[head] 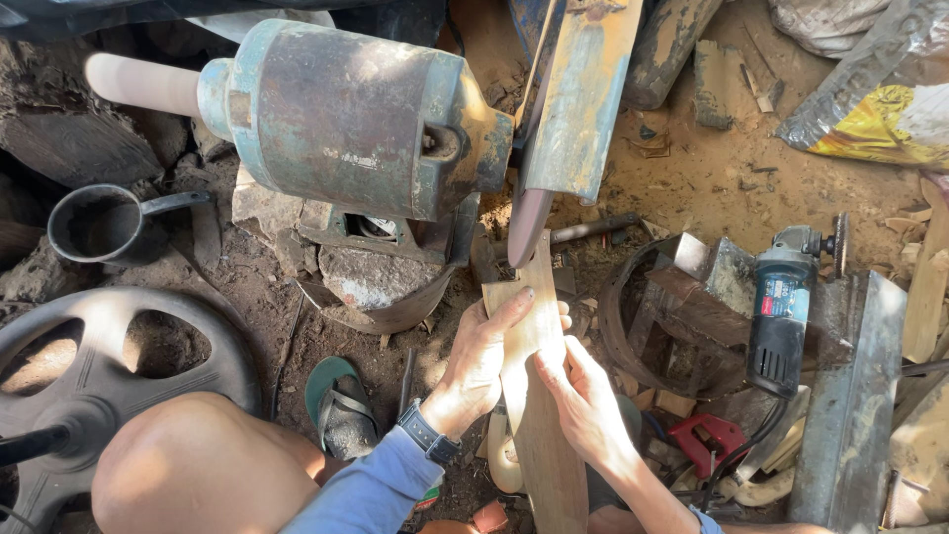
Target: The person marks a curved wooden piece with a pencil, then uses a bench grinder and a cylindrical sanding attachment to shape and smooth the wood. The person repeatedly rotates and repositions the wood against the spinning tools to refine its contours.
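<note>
A crumpled yellow-and-silver plastic bag (875, 104) lies at upper right.

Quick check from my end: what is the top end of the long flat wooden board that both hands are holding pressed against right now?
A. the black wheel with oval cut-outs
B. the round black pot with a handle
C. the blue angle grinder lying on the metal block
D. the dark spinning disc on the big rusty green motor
D: the long flat wooden board, held by the left hand and the right hand, meets the edge of the dark disc beside the big rusty green motor.
</note>
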